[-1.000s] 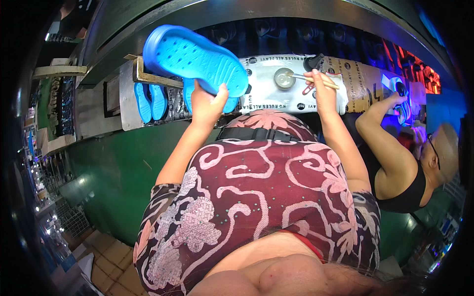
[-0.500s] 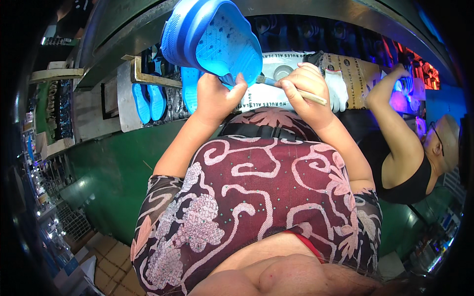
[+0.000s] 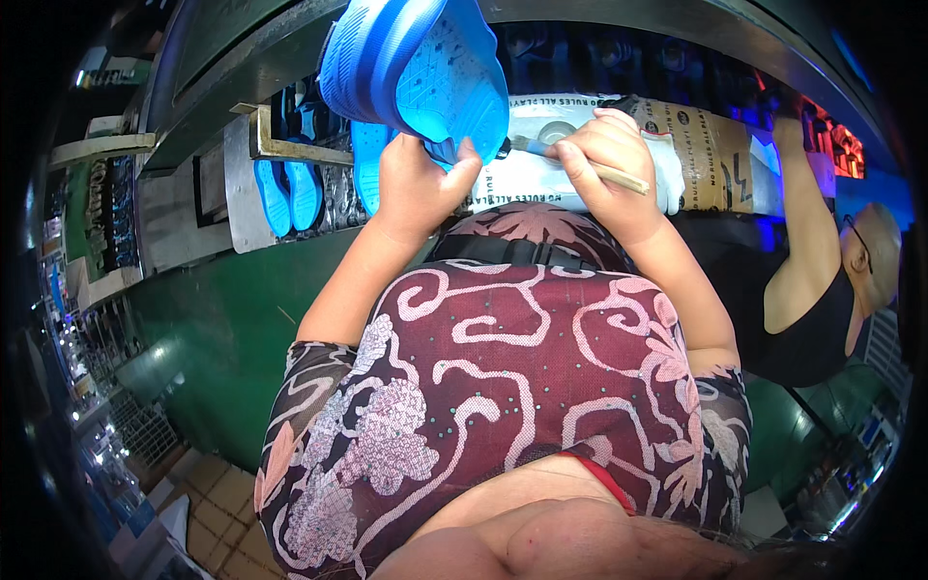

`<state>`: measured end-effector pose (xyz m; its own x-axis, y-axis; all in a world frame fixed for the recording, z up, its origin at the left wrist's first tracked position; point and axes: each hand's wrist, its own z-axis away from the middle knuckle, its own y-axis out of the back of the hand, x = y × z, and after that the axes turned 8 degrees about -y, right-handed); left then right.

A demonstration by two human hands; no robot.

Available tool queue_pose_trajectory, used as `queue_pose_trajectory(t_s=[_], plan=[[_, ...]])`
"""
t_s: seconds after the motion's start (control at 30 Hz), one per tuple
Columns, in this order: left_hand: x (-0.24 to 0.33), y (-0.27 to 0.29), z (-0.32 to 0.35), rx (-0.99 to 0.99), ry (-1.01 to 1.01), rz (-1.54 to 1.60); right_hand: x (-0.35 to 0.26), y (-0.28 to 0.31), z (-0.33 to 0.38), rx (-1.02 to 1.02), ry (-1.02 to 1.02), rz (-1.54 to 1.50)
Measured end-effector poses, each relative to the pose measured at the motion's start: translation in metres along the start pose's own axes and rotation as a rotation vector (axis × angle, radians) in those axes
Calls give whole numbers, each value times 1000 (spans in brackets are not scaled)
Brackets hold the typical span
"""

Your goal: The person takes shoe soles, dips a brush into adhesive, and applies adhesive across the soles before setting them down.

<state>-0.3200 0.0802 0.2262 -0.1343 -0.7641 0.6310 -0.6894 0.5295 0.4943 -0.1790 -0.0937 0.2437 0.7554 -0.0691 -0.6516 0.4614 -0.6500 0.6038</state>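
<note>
My left hand (image 3: 425, 184) grips the near edge of a bright blue shoe (image 3: 440, 82), which is raised and tilted with its speckled inside facing me. Wrapped round the wooden handle of a paintbrush (image 3: 623, 177), my right hand (image 3: 611, 166) is at the right of the shoe. The brush's dark bristles are close to the shoe's right edge; whether they touch it I cannot tell. Under my right hand lies a white printed sheet (image 3: 527, 184) with a round grey dish-like thing (image 3: 556, 132) on it.
Several blue shoe parts (image 3: 304, 193) lie at the left beside a metal bracket (image 3: 259, 135). A metal rail (image 3: 619, 17) crosses the far side. A brown printed board (image 3: 710, 155) and a white glove (image 3: 667, 174) lie at the right. There a co-worker (image 3: 812, 300) reaches forward.
The brush has drawn slightly right, away from the shoe's inner side. The shoe has shifted a little up and left. At the right, the co-worker's arm has stretched farther forward.
</note>
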Motion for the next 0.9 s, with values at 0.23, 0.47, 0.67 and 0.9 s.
queue_pose_trajectory(t_s=[0.23, 0.47, 0.67, 0.9], plan=[[2, -3, 0, -5, 44, -21, -1, 0, 1, -13, 30, -16], [-2, -7, 2, 26, -34, -32, 4, 2, 5, -15, -9, -68], [-2, -8, 3, 41, -136, -4, -5, -3, 6, -62, 34, 4], [-1, -2, 10, 1, -133, -107, -3, -5, 9, 23, -8, -127]])
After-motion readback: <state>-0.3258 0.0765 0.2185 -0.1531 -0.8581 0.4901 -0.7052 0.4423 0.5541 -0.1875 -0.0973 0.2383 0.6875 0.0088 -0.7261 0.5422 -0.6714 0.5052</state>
